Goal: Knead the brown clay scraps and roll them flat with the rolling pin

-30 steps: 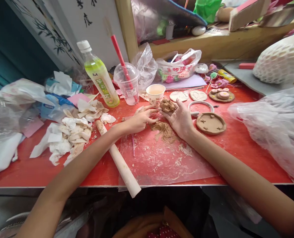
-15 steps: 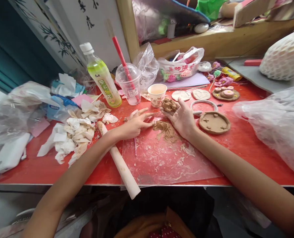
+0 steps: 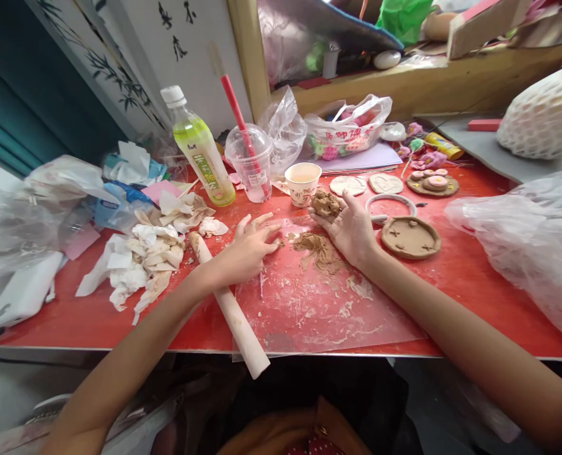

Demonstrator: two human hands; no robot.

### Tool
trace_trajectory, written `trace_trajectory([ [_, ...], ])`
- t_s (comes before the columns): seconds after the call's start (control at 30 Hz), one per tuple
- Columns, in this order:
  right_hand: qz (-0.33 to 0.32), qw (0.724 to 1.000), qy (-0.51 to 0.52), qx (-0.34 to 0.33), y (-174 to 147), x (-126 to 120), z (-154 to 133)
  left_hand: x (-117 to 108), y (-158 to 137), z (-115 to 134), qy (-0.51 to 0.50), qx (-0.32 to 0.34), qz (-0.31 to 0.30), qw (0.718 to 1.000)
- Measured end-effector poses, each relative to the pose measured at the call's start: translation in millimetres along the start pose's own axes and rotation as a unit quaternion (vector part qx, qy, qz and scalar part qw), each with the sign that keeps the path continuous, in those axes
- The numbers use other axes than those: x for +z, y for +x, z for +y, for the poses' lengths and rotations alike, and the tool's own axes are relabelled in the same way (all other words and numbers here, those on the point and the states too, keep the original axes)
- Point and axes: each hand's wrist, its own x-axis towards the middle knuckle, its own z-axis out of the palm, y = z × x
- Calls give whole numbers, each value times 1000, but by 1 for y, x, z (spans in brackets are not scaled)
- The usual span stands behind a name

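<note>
My right hand [image 3: 354,234] is turned palm up and holds a lump of brown clay [image 3: 325,203] on its fingers, just in front of a paper cup [image 3: 303,183]. A smeared patch of wet clay [image 3: 319,250] lies beside it on a clear plastic sheet [image 3: 309,322]. Palm down, my left hand [image 3: 252,246] has its fingers spread and holds nothing; it is over the sheet's far left corner, left of the clay patch. A pale rolling pin [image 3: 236,325] runs under my left forearm. A round clay dish with a raised rim [image 3: 410,237] sits right of my right hand.
Crumpled tissues [image 3: 148,253], a green drink bottle [image 3: 199,151] and a plastic cup with a red-handled brush [image 3: 252,167] stand at the left. Behind are flat clay discs [image 3: 386,184] and a bag [image 3: 347,129]. Clear plastic bags [image 3: 522,221] crowd the right; a white phone-like device [image 3: 23,291] lies far left.
My left hand has drawn back to the left, away from the clay patch. My right hand stays in place with the clay lump. The view has shifted slightly.
</note>
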Motion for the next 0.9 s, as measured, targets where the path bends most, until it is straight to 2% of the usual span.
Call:
trace_trajectory([
  [0.13, -9, 1000, -3, -12, 2, -2, 2, 5, 17, 12, -61, 54, -25, 996],
  [0.23, -14, 1000, -1, -9, 2, -2, 2, 7, 22, 20, -89, 67, -26, 993],
  [0.33, -10, 1000, 6, 2, 2, -3, 1, 3, 18, 18, -84, 43, -14, 995],
  [0.5, -11, 1000, 1, 9, 2, -3, 0, 3, 13, 0, -12, -53, 69, 996],
  [0.63, -11, 1000, -6, 8, 2, -3, 1, 12, 23, -12, 13, -35, 40, 998],
  [0.9, -12, 1000, -9, -7, 2, -2, 2, 10, 51, -26, -69, 16, -17, 997],
])
